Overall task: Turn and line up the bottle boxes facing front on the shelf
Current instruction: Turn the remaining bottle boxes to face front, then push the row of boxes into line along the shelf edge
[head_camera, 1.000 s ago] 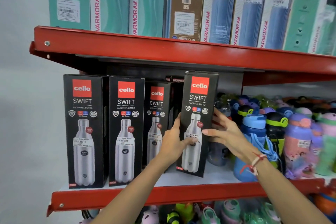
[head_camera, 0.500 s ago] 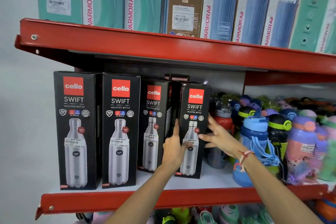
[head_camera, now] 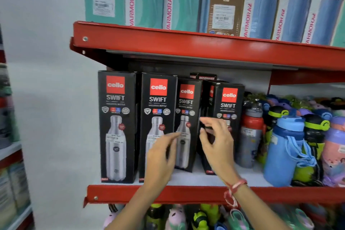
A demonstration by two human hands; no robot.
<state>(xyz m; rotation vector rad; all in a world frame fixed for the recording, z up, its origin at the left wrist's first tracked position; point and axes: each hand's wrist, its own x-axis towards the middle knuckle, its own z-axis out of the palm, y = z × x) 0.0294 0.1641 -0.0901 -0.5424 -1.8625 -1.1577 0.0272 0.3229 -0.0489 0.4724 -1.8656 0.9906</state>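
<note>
Four black Cello Swift bottle boxes stand upright, fronts out, on the red-edged shelf (head_camera: 186, 193). Left of both hands stands the first box (head_camera: 118, 127). The left hand (head_camera: 162, 158), fingers loosely spread and gripping nothing, hovers before the second box (head_camera: 158, 117) and third box (head_camera: 186, 117). The right hand (head_camera: 217, 144), fingers curled apart and empty, hangs in front of the fourth box (head_camera: 228, 102), which sits slightly further back. Right of it crowd coloured water bottles (head_camera: 285, 147).
</note>
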